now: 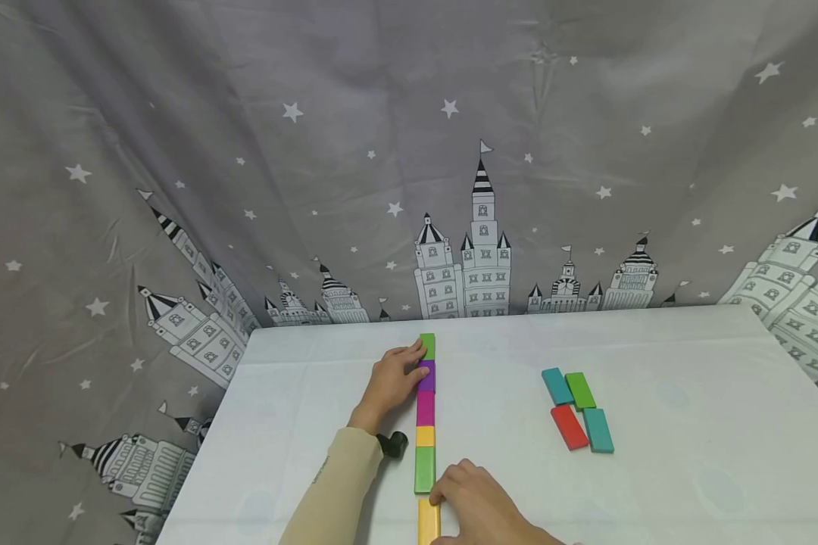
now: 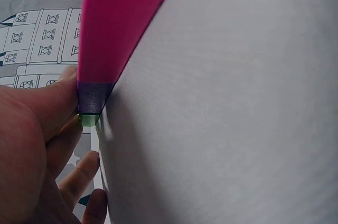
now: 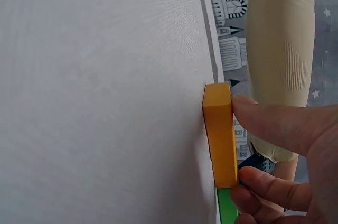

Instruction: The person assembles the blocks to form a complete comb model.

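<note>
A straight row of coloured blocks runs away from me across the white table. From the far end it goes green, purple, magenta, yellow, green. At the near end lies a longer yellow block, a thin gap from the green one in the head view. My left hand rests along the far end, thumb on the purple block and loosely extended fingers by the green one. My right hand grips the near yellow block, thumb toward its near end, fingers by its far end.
Right of the row, a loose cluster lies flat: two teal blocks, a green block and a red block. A grey curtain printed with castles and stars hangs behind the white table. A black wrist camera sits close to the row.
</note>
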Action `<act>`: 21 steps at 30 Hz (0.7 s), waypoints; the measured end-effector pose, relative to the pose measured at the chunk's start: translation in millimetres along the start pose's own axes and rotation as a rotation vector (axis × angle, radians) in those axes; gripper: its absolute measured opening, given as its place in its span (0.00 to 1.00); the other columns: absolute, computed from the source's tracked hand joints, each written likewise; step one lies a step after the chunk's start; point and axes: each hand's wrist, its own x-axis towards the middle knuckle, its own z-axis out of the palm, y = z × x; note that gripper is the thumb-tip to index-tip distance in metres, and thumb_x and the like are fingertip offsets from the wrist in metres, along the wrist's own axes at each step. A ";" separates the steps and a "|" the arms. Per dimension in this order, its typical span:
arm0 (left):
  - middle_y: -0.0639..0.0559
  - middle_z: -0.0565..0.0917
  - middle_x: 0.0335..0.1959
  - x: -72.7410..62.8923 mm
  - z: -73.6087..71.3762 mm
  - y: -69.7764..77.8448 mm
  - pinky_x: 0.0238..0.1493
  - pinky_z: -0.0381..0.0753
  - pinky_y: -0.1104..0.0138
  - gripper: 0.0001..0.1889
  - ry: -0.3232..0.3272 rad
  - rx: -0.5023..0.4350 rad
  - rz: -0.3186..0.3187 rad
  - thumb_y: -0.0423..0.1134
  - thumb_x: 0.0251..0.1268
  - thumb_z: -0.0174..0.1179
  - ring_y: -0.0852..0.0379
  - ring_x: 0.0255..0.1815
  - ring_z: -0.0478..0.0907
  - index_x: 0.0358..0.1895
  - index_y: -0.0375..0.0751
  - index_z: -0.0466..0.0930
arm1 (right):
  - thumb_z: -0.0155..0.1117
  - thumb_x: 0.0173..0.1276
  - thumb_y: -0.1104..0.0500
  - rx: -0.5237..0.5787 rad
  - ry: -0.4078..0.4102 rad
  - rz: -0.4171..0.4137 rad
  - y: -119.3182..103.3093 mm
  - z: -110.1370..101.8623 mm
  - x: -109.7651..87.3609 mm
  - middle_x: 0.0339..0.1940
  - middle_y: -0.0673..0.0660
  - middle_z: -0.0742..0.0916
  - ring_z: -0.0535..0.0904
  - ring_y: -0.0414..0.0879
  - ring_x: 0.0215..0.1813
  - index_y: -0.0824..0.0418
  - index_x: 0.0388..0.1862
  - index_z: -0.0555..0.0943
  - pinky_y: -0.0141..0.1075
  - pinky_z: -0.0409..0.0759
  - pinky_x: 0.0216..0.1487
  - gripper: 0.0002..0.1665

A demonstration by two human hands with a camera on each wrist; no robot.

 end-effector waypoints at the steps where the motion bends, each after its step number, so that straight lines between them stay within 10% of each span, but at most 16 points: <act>1: 0.57 0.70 0.74 -0.4 -0.3 -0.5 0.73 0.59 0.44 0.25 0.000 -0.001 0.004 0.44 0.71 0.63 0.46 0.74 0.65 0.69 0.45 0.76 | 0.80 0.51 0.37 -0.004 0.003 -0.003 -0.9 1.2 0.5 0.39 0.39 0.80 0.69 0.35 0.42 0.49 0.42 0.86 0.32 0.76 0.46 0.25; 21: 0.55 0.70 0.74 -3.3 -1.8 -1.6 0.73 0.60 0.43 0.25 0.008 -0.008 0.023 0.44 0.71 0.63 0.44 0.74 0.65 0.68 0.44 0.76 | 0.77 0.54 0.35 -0.146 0.037 -0.143 -1.8 4.5 -4.3 0.39 0.39 0.78 0.66 0.32 0.40 0.48 0.53 0.89 0.25 0.69 0.39 0.31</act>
